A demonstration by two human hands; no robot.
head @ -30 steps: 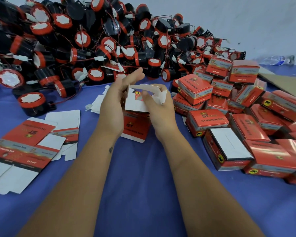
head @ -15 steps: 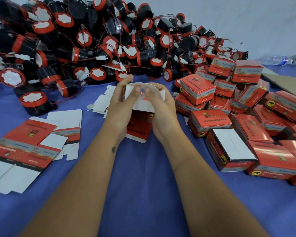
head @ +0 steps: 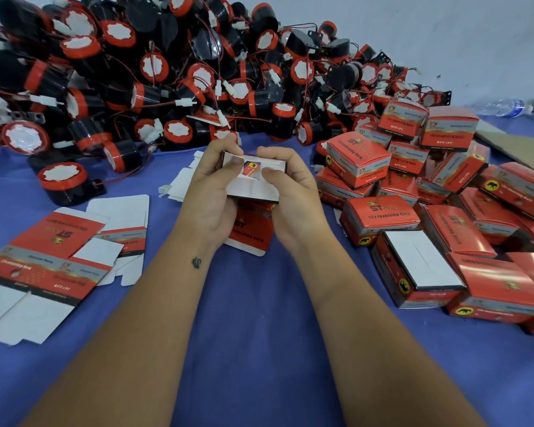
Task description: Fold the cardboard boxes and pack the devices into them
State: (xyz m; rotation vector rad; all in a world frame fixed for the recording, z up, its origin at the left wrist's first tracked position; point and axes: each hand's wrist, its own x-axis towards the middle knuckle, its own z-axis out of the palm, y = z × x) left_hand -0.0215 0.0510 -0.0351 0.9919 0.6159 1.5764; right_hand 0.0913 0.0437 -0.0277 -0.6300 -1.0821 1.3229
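Head view, flat unfolded cartons (head: pixel 43 263) at the surface's left edge, left hand (head: pixel 211 195) and right hand (head: pixel 293 198) at its middle, fingers curled round a half-folded cardboard box (head: pixel 253 186), device heap (head: pixel 167 72) along the far edge, packed boxes (head: pixel 429 211) piled at the right edge

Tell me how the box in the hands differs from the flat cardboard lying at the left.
The box in the hands is folded up into shape and held off the table by both hands; the flat cardboard lies unfolded on the blue cloth, untouched. The held box shows mostly white flaps; the flat one shows its red printed face. Both share the same red print.
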